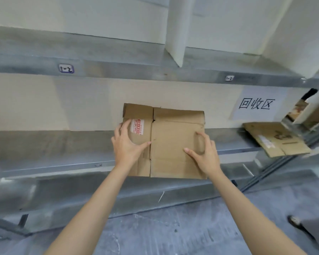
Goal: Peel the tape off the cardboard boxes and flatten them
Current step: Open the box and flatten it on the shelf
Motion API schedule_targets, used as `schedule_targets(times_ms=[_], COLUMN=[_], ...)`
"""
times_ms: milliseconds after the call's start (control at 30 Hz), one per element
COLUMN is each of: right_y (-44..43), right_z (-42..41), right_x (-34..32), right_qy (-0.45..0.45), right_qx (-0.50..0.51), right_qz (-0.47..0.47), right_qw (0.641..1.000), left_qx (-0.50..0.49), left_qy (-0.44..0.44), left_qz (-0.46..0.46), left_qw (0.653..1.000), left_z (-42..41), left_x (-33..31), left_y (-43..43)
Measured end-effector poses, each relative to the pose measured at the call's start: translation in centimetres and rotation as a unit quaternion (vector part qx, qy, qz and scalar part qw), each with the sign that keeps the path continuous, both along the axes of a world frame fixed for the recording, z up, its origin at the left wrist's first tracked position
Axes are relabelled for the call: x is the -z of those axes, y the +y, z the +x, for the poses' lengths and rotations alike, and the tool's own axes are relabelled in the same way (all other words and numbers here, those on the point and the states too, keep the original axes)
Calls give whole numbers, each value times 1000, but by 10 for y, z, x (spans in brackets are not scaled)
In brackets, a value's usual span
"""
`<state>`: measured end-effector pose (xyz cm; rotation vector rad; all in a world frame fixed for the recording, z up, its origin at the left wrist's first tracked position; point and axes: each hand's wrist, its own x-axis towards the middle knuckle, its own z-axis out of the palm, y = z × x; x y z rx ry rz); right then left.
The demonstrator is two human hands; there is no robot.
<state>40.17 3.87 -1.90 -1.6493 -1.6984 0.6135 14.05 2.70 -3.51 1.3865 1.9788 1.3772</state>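
One view, head: flattened cardboard box (173, 144) held up before the metal shelf (44, 144), left hand (126, 146) fingers curled round its left edge, right hand (204, 155) round the right. Risk: it buckles at the centre crease and slips (edge grip only). Front rail (72, 166) may snag it; another flat box (276, 138) lies rightward.
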Motion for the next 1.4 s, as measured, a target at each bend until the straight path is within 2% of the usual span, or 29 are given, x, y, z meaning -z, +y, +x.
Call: schedule_targets(times_ms=[200, 533, 767, 1067, 1200, 1400], right_y=[-5, 30, 94, 158, 183, 228], right_z=[113, 240, 325, 428, 472, 540], right_x=[-10, -6, -4, -9, 0, 20], right_qy=[36, 52, -14, -20, -35, -62], right_qx=[63, 158, 182, 190, 188, 164], right_qz=[4, -29, -57, -86, -102, -137], right_qw=[997, 986, 982, 978, 976, 975], left_qx=[125, 227, 230, 253, 270, 233], left_qy=[-24, 16, 25, 41, 63, 96], left_qz=[8, -8, -49, -91, -144, -171], left_qw=[992, 974, 972, 962, 950, 952], left_z=[107, 234, 321, 408, 437, 482], left_x=[-14, -8, 10, 7, 16, 28], left_y=[18, 71, 132, 195, 216, 235])
